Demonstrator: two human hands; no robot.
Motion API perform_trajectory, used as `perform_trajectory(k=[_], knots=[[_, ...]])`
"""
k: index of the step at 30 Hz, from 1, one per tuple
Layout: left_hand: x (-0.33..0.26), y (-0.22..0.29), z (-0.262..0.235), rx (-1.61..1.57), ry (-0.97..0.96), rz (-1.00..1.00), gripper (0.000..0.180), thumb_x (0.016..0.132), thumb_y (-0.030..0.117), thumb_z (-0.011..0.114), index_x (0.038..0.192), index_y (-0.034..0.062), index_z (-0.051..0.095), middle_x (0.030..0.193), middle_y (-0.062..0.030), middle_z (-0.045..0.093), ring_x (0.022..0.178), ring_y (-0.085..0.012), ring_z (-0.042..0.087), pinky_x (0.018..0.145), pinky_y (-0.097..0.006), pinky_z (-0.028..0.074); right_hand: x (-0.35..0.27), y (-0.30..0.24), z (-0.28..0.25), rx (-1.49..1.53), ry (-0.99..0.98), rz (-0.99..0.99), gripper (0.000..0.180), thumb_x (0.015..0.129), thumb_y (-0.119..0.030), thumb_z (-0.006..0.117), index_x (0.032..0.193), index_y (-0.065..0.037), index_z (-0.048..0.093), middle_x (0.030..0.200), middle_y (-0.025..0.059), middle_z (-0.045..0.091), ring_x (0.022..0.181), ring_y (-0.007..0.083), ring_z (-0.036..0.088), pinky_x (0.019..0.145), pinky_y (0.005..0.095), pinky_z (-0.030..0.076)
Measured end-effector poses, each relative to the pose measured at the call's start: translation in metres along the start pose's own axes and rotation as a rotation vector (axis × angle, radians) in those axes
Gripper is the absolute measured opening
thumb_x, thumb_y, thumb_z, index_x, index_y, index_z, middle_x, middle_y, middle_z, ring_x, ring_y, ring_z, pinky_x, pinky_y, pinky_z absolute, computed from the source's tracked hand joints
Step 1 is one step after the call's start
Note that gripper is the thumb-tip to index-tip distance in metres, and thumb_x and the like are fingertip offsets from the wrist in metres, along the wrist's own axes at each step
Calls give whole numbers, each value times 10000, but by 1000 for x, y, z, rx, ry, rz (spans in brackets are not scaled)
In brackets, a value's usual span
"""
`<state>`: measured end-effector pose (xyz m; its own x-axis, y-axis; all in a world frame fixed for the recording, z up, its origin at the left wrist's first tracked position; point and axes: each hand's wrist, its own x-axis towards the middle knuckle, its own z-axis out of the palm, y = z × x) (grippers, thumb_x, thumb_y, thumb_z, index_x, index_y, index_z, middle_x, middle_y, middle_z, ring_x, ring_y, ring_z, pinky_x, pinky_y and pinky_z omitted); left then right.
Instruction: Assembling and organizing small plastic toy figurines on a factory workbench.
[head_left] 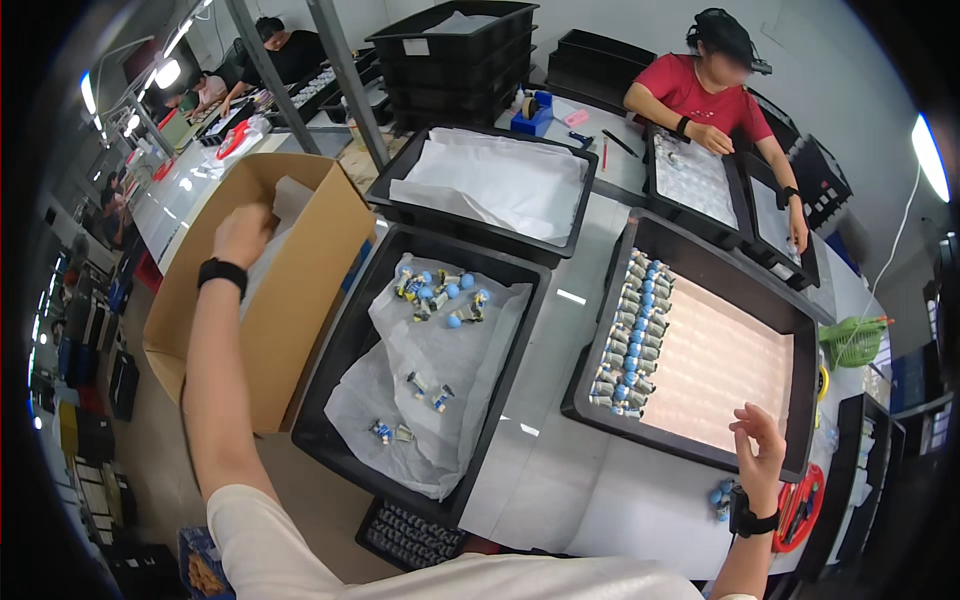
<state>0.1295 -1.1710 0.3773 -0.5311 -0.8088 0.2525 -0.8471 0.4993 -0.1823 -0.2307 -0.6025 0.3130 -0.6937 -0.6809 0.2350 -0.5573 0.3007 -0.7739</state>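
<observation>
Both hands are raised clear of the trays: the left hand (243,235) reaches into the open cardboard box (300,300), fingers curled among the white paper near its far rim, though whether they pinch anything is hard to tell from here. Loosely open and holding nothing, the right hand (762,440) hovers at the near right corner of the black tray with rows of small blue-capped parts (632,335), just above its rim. Between them sits a black tray lined with white paper (440,400), a few loose parts scattered on it, its left edge tight against the box. A bare strip of the surface (560,380) runs between the two trays. Another paper-lined tray (490,185) lies beyond.
</observation>
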Motion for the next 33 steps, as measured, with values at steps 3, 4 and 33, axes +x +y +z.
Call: perform_trajectory(k=[3, 4, 33], knots=[[49, 117, -5, -671, 100, 316, 218, 757, 181, 561, 894, 22, 619, 790, -168, 618, 764, -320, 596, 695, -383, 471, -11, 10, -4, -28, 53, 29, 331, 749, 99, 514, 1068, 13, 539, 914, 113, 620, 768, 152, 605, 708, 256, 478], [63, 150, 5, -837, 18, 386, 229, 746, 176, 581, 908, 18, 618, 793, -168, 620, 758, -316, 599, 695, -373, 472, -16, 11, -6, -43, 77, 54, 323, 734, 110, 514, 1040, 18, 554, 896, 114, 629, 752, 154, 607, 691, 254, 479], [170, 370, 207, -304, -773, 510, 134, 628, 15, 612, 749, 7, 670, 726, -182, 636, 657, -284, 633, 661, -368, 485, -114, 45, -56, -188, 346, 562, 230, 756, 49, 525, 980, 27, 574, 840, 104, 634, 738, 148, 615, 683, 246, 475]])
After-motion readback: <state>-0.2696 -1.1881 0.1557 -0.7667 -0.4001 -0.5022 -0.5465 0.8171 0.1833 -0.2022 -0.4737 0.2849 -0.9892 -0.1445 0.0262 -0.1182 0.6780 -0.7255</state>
